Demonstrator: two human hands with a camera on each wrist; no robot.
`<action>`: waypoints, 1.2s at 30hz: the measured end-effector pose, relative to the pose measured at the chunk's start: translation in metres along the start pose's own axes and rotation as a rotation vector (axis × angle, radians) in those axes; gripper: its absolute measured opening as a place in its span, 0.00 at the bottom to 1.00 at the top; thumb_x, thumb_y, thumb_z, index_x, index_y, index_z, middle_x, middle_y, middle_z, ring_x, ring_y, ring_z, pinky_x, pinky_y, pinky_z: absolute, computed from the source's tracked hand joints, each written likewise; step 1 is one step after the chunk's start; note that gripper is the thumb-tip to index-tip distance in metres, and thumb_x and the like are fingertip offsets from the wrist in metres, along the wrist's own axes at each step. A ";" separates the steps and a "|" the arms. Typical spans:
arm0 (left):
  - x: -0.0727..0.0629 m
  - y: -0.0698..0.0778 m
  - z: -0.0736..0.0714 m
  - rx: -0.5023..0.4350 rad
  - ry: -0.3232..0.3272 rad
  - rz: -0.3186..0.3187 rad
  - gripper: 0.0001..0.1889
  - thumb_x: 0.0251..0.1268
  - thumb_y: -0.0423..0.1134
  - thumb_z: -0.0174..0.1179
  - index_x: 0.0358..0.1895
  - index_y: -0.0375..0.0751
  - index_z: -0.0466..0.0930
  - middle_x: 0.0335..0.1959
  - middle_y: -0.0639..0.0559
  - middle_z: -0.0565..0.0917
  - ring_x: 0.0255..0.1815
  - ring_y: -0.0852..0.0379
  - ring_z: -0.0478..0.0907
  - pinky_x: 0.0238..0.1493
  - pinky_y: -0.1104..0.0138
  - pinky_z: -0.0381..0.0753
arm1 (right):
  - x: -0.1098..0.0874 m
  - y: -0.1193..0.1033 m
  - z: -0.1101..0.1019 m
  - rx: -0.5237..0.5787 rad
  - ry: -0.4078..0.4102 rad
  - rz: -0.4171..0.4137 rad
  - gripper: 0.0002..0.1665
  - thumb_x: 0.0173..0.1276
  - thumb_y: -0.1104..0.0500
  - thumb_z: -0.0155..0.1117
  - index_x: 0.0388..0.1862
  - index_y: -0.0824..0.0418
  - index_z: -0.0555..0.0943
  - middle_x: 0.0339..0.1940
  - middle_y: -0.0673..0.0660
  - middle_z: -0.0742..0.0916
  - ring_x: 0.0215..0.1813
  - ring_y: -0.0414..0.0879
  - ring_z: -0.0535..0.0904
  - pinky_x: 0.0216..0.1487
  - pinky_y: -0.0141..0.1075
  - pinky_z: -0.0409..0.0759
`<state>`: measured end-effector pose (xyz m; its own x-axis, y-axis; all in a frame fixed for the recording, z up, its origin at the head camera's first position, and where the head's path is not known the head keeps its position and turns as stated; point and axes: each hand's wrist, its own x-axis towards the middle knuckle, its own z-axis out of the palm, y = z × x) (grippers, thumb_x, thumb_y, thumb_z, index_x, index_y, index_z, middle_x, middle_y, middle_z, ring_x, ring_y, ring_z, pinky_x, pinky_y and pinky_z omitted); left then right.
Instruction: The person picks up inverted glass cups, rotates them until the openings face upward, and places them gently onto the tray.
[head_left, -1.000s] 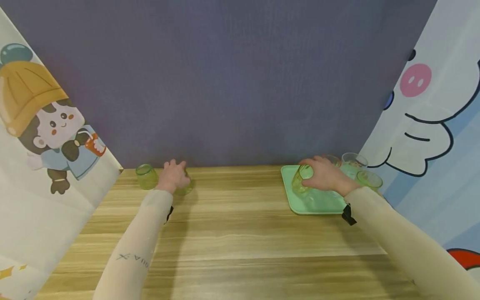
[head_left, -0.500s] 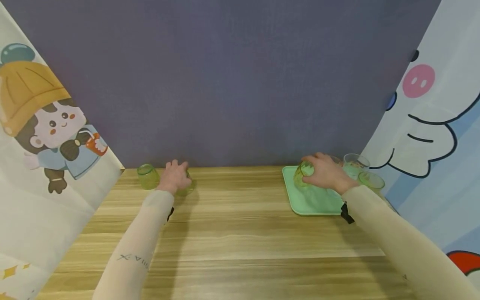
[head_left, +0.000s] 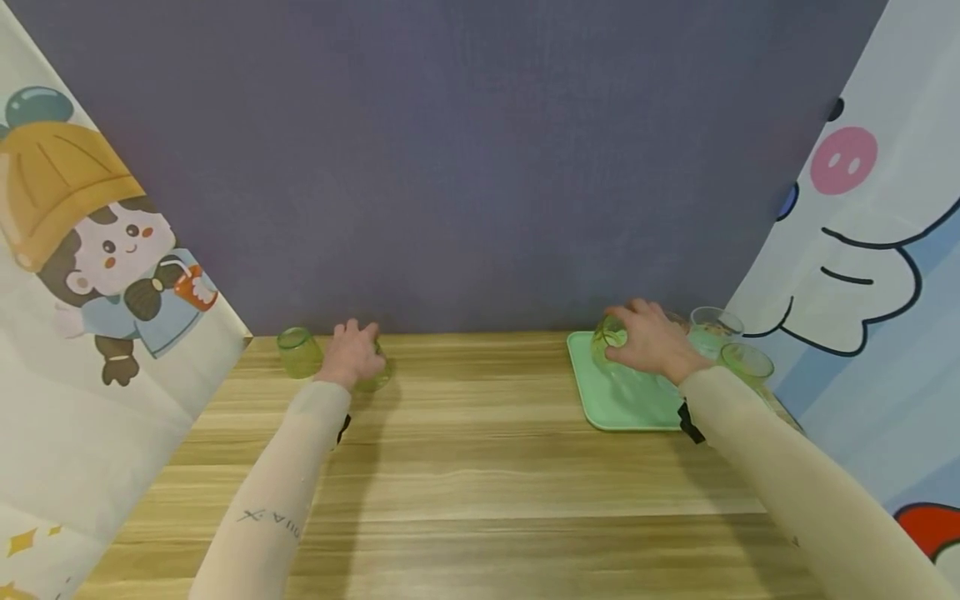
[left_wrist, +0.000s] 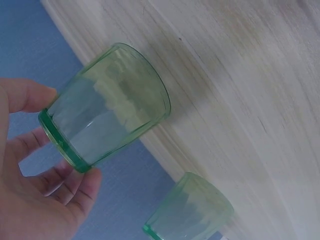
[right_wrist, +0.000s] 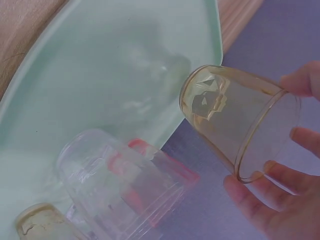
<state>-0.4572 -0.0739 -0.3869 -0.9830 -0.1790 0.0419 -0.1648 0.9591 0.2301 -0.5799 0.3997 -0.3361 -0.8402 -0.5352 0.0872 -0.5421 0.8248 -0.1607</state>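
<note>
My left hand (head_left: 351, 354) reaches to the back left of the table, its thumb and fingers round the thick base of a green tumbler (left_wrist: 107, 100). That tumbler is upside down, rim toward the wood. Beside it stands a second upside-down green tumbler (left_wrist: 192, 207). At the right, my right hand (head_left: 648, 337) grips a yellowish tumbler (right_wrist: 230, 110) by its rim, thumb on one side and fingers on the other. This tumbler is upright, its base just over the back left part of the pale green tray (head_left: 630, 412).
On the right part of the tray, a clear tumbler (right_wrist: 100, 175), a pinkish one (right_wrist: 172, 172) and an amber one (right_wrist: 42, 225) stand close together, partly behind my right hand and forearm in the head view. A dark wall (head_left: 480, 167) rises behind the table (head_left: 465, 467).
My right hand has risen slightly with the yellowish tumbler, away from the tray. The left hand stays at the green tumbler. The head view has shifted a little.
</note>
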 end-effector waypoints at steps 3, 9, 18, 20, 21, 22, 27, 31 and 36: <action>0.000 -0.001 0.000 -0.001 -0.004 0.001 0.29 0.69 0.41 0.56 0.72 0.36 0.68 0.68 0.25 0.64 0.65 0.28 0.60 0.62 0.36 0.68 | 0.002 0.001 0.000 -0.013 0.000 0.009 0.43 0.65 0.46 0.64 0.77 0.58 0.67 0.70 0.70 0.69 0.68 0.69 0.63 0.49 0.71 0.72; 0.000 -0.001 -0.002 -0.002 -0.007 0.004 0.28 0.70 0.41 0.56 0.72 0.37 0.68 0.69 0.25 0.63 0.68 0.27 0.59 0.63 0.36 0.67 | 0.008 0.005 0.002 -0.035 0.003 0.027 0.43 0.65 0.46 0.64 0.77 0.58 0.66 0.70 0.71 0.68 0.69 0.71 0.63 0.50 0.72 0.71; 0.000 -0.001 -0.002 0.011 -0.012 0.001 0.29 0.70 0.42 0.57 0.72 0.37 0.67 0.69 0.25 0.62 0.68 0.27 0.58 0.63 0.36 0.67 | 0.013 0.009 0.006 -0.038 -0.020 0.058 0.44 0.66 0.44 0.63 0.78 0.58 0.66 0.71 0.71 0.67 0.69 0.72 0.61 0.51 0.76 0.69; 0.000 -0.001 -0.002 0.009 -0.007 0.004 0.29 0.70 0.41 0.57 0.72 0.36 0.67 0.69 0.25 0.63 0.67 0.27 0.59 0.62 0.36 0.68 | 0.014 0.009 0.007 -0.038 -0.028 0.062 0.44 0.66 0.44 0.63 0.78 0.58 0.66 0.70 0.72 0.67 0.70 0.72 0.61 0.51 0.76 0.69; 0.000 -0.002 -0.001 0.008 -0.002 0.006 0.29 0.70 0.41 0.57 0.72 0.36 0.68 0.68 0.25 0.63 0.67 0.27 0.59 0.62 0.36 0.68 | 0.015 0.009 0.008 -0.037 -0.031 0.063 0.44 0.66 0.44 0.63 0.78 0.58 0.66 0.70 0.72 0.67 0.70 0.73 0.61 0.51 0.76 0.68; 0.000 -0.002 0.000 0.008 0.003 0.008 0.29 0.70 0.41 0.57 0.72 0.36 0.67 0.68 0.24 0.63 0.66 0.27 0.59 0.61 0.36 0.68 | 0.015 0.009 0.008 -0.034 -0.034 0.062 0.44 0.66 0.44 0.63 0.78 0.59 0.66 0.70 0.72 0.68 0.69 0.73 0.61 0.51 0.76 0.69; 0.000 -0.003 0.002 0.004 0.013 0.010 0.30 0.70 0.41 0.56 0.73 0.37 0.67 0.68 0.24 0.63 0.65 0.27 0.60 0.60 0.37 0.69 | 0.019 0.011 0.010 -0.024 -0.041 0.058 0.44 0.66 0.45 0.64 0.77 0.61 0.66 0.69 0.73 0.68 0.70 0.74 0.61 0.53 0.75 0.69; -0.001 -0.002 0.002 0.000 0.012 0.005 0.29 0.70 0.41 0.56 0.73 0.37 0.67 0.68 0.25 0.63 0.65 0.27 0.60 0.60 0.36 0.68 | 0.022 0.014 0.010 -0.028 -0.052 0.061 0.44 0.66 0.44 0.64 0.77 0.61 0.66 0.70 0.74 0.67 0.70 0.76 0.60 0.54 0.76 0.68; -0.001 -0.001 0.002 -0.006 0.008 0.000 0.29 0.71 0.41 0.57 0.73 0.37 0.67 0.70 0.25 0.62 0.67 0.26 0.58 0.62 0.35 0.67 | 0.024 0.015 0.010 -0.031 -0.068 0.073 0.45 0.66 0.43 0.63 0.78 0.60 0.65 0.70 0.74 0.67 0.69 0.76 0.60 0.53 0.77 0.67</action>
<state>-0.4565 -0.0748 -0.3889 -0.9822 -0.1812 0.0498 -0.1647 0.9576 0.2363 -0.6077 0.3974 -0.3460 -0.8754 -0.4833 0.0094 -0.4801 0.8670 -0.1332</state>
